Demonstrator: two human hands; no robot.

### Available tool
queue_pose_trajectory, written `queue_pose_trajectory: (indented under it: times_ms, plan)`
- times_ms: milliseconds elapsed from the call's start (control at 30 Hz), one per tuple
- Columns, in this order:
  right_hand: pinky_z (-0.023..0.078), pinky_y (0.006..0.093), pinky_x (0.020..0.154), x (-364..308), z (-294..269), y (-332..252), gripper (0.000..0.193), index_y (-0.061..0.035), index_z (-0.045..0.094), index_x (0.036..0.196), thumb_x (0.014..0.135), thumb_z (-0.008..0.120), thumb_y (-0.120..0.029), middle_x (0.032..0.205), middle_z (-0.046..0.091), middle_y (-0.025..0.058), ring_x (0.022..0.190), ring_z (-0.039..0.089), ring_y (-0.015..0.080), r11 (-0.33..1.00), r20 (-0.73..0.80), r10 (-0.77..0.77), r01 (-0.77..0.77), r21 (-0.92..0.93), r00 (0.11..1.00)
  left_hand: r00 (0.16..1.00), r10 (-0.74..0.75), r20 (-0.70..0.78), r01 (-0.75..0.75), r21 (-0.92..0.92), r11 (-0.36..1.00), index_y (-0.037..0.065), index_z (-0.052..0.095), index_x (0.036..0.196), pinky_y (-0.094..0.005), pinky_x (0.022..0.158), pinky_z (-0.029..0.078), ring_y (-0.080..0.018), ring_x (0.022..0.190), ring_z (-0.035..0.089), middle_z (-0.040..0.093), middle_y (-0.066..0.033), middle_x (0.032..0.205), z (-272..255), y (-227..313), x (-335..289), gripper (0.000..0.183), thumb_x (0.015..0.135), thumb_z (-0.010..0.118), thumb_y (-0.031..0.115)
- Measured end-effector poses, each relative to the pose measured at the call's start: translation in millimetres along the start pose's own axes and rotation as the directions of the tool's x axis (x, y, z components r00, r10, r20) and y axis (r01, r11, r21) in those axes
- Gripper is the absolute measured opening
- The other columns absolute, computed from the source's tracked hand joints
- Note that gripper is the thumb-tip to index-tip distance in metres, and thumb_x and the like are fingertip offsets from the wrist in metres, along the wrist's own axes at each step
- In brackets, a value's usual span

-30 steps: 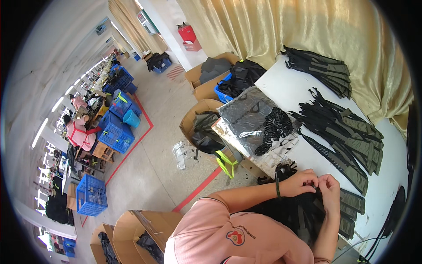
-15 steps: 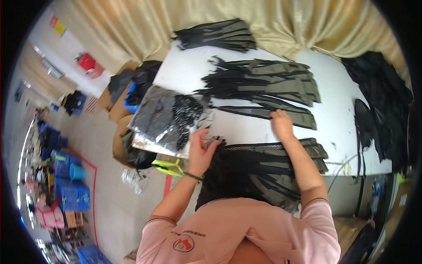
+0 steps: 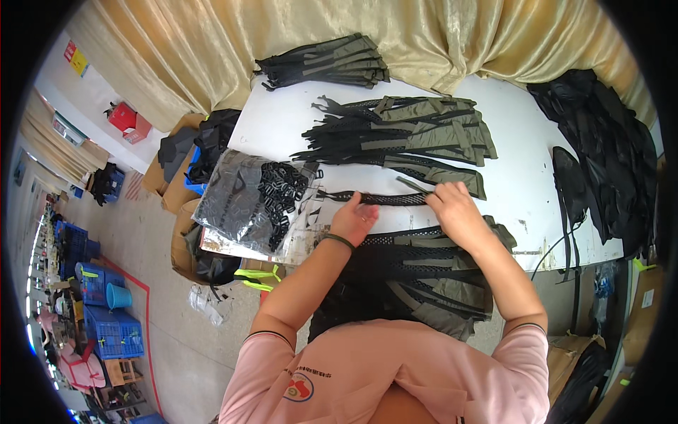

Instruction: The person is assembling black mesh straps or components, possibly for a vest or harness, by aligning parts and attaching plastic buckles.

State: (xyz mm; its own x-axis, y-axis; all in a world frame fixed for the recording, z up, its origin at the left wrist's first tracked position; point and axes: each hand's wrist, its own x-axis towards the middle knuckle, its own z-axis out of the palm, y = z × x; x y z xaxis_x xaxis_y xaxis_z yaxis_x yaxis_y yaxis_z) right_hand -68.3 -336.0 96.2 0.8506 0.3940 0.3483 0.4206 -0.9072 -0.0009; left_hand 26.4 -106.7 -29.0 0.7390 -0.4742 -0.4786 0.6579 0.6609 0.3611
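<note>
Stretched between my hands above the white table is a black mesh strap (image 3: 395, 199); its left end, with thin black webbing, runs past my left thumb. My left hand (image 3: 355, 219) has thumb and curled fingers around the strap near that end. Farther right, my right hand (image 3: 458, 212) pinches the same strap and covers part of it. Just beyond lies a pile of similar olive-grey and black mesh straps (image 3: 424, 127). Another stack of straps (image 3: 431, 254) rests at the near table edge, partly beneath my forearms. Left of my left hand, black plastic buckles (image 3: 279, 205) spill from a clear bag (image 3: 236, 198).
A third bundle of straps (image 3: 325, 62) lies by the curtain (image 3: 417, 35). Black fabric pieces (image 3: 600, 155) cover the right side of the table (image 3: 522, 205). Cardboard boxes (image 3: 185, 237) stand against its left side. Blue crates (image 3: 116, 332) are on the floor farther left.
My right hand has drawn one strap nearer from the pile's near side. My left hand has moved up and right from beside the buckle bag onto that strap. The view has shifted slightly.
</note>
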Motion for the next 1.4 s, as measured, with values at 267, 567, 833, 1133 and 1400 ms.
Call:
queue_pose_trajectory:
  times_ms: [267,567,833,1133,1400]
  plan:
    - [0.042,0.0368,0.081,-58.0,-1.2,-2.9,0.007,-0.0079,0.063,0.08,0.076,0.056,-0.007,0.082,0.059,0.0083,0.086,0.059,0.0241,0.996,0.433,0.089,-0.071,-0.057,0.897,0.951,0.308,0.013,-0.294,0.343,0.892,0.01,0.055,0.085,-0.0252,0.057,0.048,-0.0118,0.062,0.058,0.057,0.0012,0.073,3.7,29.4,-36.7,0.012,0.086,0.066,0.015]
    - [0.046,0.0352,0.083,33.7,69.4,-84.4,0.032,-0.0012,0.054,0.115,0.085,0.061,-0.009,0.102,0.06,0.0173,0.097,0.058,0.032,0.392,0.048,0.251,-0.147,0.908,0.967,0.902,0.314,0.297,-0.431,0.559,0.708,0.005,0.057,0.09,-0.0223,0.058,0.046,-0.0097,0.065,0.059,0.062,-0.0028,0.079,20.3,19.1,-81.0,0.005,0.09,0.058,0.01]
    - [0.044,0.0274,0.066,43.9,88.8,-102.9,0.013,-0.0002,0.063,0.099,0.088,0.058,-0.006,0.081,0.054,0.0081,0.069,0.053,0.0178,0.312,0.088,0.209,-0.151,0.938,0.974,0.659,0.672,0.338,-0.229,0.941,-0.249,0.006,0.063,0.099,-0.0305,0.065,0.048,-0.0207,0.066,0.058,0.062,-0.0088,0.076,-88.9,163.7,-35.3,0.024,0.077,0.071,0.014]
    - [0.045,0.0289,0.067,50.5,87.3,-102.2,0.015,-0.0031,0.066,0.097,0.085,0.062,-0.012,0.081,0.063,0.0113,0.072,0.059,0.0226,0.364,0.141,0.086,-0.163,0.917,0.986,0.8,0.526,0.289,0.02,0.863,-0.505,0.005,0.065,0.087,-0.0359,0.065,0.048,-0.0252,0.068,0.058,0.059,-0.0101,0.076,-84.5,174.3,-9.0,0.025,0.068,0.078,0.015]
    - [0.046,0.0259,0.061,54.0,89.5,-102.1,0.017,0.0014,0.066,0.094,0.085,0.061,-0.012,0.081,0.065,0.0081,0.063,0.056,0.0149,0.084,0.324,0.194,-0.344,0.935,0.926,0.643,0.612,0.461,-0.253,0.882,-0.398,0.003,0.059,0.077,-0.0308,0.056,0.048,-0.0188,0.058,0.059,0.06,-0.0113,0.068,-53.9,146.3,-24.8,0.014,0.076,0.071,0.012]
